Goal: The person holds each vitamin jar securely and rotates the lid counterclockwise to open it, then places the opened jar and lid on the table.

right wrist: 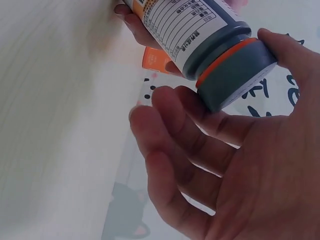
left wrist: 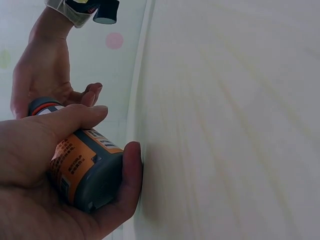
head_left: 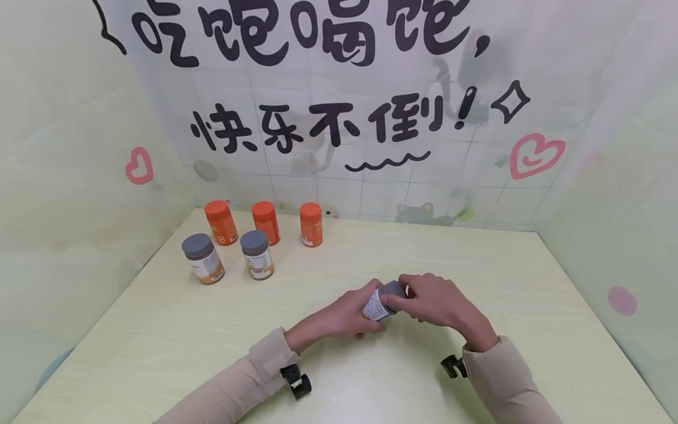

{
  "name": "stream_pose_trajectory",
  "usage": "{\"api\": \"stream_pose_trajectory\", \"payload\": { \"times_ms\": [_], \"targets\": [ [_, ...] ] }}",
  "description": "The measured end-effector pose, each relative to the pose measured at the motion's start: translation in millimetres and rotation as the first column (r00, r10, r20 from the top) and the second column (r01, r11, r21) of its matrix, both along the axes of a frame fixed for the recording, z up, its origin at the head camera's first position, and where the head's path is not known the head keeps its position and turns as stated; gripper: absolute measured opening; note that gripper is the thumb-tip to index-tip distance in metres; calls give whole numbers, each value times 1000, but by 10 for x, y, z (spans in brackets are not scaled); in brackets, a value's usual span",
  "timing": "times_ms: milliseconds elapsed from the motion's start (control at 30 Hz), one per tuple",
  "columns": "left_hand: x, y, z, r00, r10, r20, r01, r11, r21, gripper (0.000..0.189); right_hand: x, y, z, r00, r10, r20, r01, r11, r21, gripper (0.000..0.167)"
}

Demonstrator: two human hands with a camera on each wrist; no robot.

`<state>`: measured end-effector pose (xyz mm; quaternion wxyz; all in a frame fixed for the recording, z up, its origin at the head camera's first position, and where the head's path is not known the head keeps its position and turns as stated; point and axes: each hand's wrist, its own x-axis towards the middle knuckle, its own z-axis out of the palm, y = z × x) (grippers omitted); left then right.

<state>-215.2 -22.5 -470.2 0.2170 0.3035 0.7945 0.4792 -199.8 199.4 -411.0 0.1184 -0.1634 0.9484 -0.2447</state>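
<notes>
A small supplement bottle (head_left: 375, 306) with a grey lid and a white and orange label is held tilted above the table. My left hand (head_left: 356, 311) grips its body, thumb on one side and fingers curled round the other, as the left wrist view shows. The grey lid (right wrist: 240, 72), with an orange ring beneath it, is pinched between the thumb and index finger of my right hand (head_left: 436, 299). The other right fingers curl loosely beside the lid in the right wrist view. The bottle's dark base (left wrist: 102, 182) faces the left wrist camera.
Two grey-lidded bottles, one at the left (head_left: 203, 259) and one beside it (head_left: 258, 255), stand on the pale table (head_left: 328, 377). Behind them is a row of orange bottles (head_left: 311, 225). A printed cloth backdrop (head_left: 339, 194) rises at the table's far edge.
</notes>
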Motion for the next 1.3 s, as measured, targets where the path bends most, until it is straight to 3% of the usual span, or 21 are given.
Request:
{"api": "stream_pose_trajectory", "payload": {
  "times_ms": [200, 433, 667, 900, 1300],
  "targets": [
    [5, 4, 9, 1000, 1, 5, -1, 1000, 3, 52, -1, 23, 17, 998, 54, 36, -52, 998, -42, 39],
    [2, 3, 5, 1000, -6, -5, 6, 1000, 3, 53, 13, -16, 1, 999, -35, -9, 35, 999, -6, 50],
    [2, 1, 11, 1000, -8, -1, 8, 1000, 0, 52, 11, -50, -23, 999, -29, -25, 29, 1000, -3, 46],
    [4, 0, 12, 1000, -7, 0, 7, 1000, 0, 51, -10, -20, -14, 998, 56, -18, -57, 997, -61, 31],
    [-3, -5, 1, 1000, -3, 16, 2, 1000, 18, 56, -23, 36, 20, 979, 186, -84, -194, 976, -103, 38]
  ]
}}
